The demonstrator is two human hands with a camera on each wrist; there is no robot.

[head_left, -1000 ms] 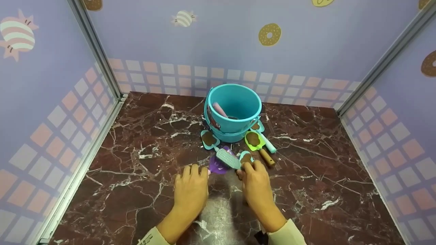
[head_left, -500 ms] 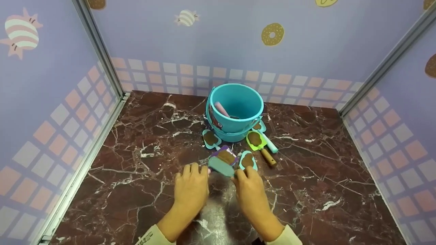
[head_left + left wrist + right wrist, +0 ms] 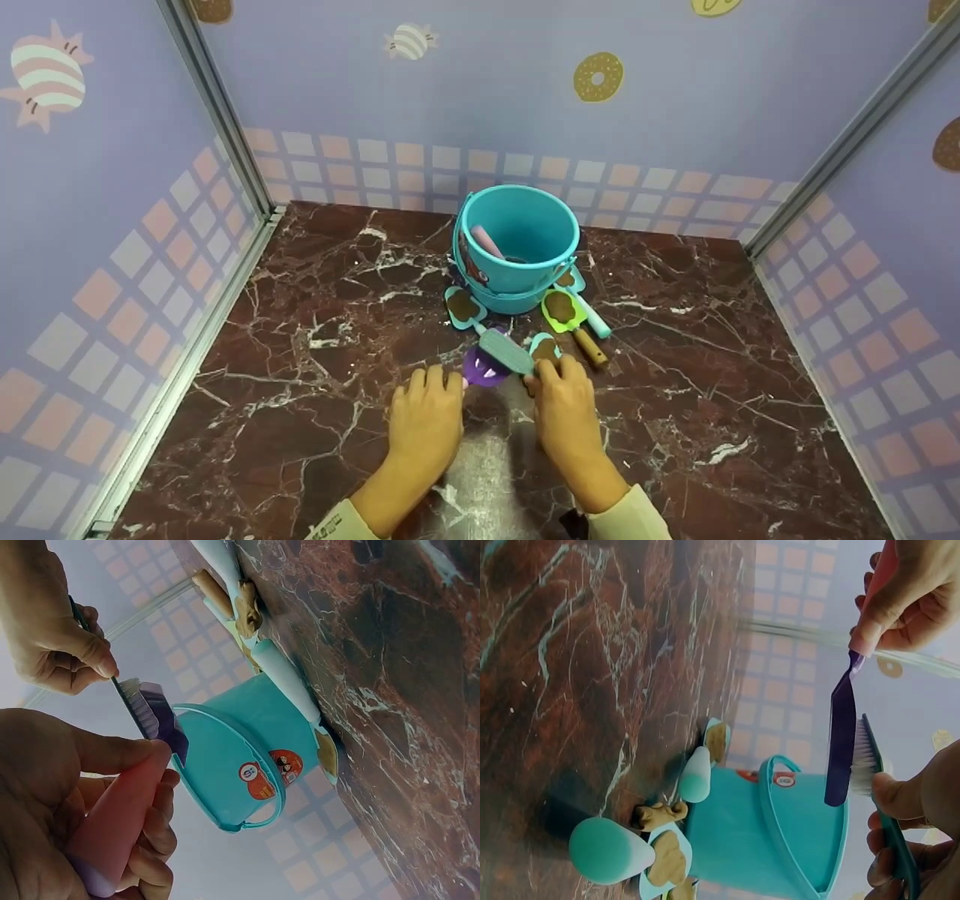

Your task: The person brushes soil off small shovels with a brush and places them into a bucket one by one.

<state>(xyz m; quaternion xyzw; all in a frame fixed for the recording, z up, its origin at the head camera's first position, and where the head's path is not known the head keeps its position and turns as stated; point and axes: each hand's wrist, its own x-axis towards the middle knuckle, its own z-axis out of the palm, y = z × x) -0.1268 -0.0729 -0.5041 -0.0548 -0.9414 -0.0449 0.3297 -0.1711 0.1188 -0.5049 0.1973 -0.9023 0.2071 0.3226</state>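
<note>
My left hand point(image 3: 426, 420) grips the pink handle point(image 3: 120, 817) of a small toy shovel with a purple blade point(image 3: 841, 742), held above the floor. In my right hand point(image 3: 566, 412) is a dark green brush point(image 3: 505, 352), pinched by its handle with its back facing up. The brush's white bristles point(image 3: 862, 765) meet the purple blade in the right wrist view. From the head view the brush covers part of the blade.
Behind the hands stands a blue bucket point(image 3: 495, 279) with a pink handle point(image 3: 486, 241) poking up inside. Several shovels with brown patches lie around it, among them a lime green one point(image 3: 559, 309) and a light blue one point(image 3: 465, 306). Patterned walls enclose the marbled floor.
The brush swept toward my left hand half a second ago, and has since moved back right and away across the purple blade. My left hand stays nearly in place with the shovel.
</note>
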